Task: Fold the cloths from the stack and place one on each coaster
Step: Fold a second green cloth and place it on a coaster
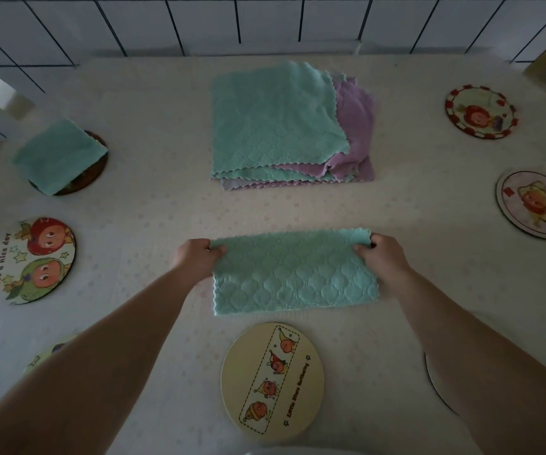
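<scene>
A: Where's the cloth now?

B: Mid-table, just ahead of the yellow coaster at the near edge. It lies as a long band, apparently folded once, its far edge held up.

A: And the hands?

B: The left hand pinches the far-left corner, the right hand the far-right one; on each, the fingers are curled tight on the fabric.

A: So which step is this?

B: Folding, I'd say, first fold made and second one pending. Next the band needs halving end to end into a square small enough for a coaster, with the corners matched so it doesn't skew.

A: How far along overall?

B: Early. One folded cloth already sits on a dark coaster toward the far-left corner. The stack, green and purple, waits near the far edge. Bare coasters line the left edge and the right edge.
</scene>
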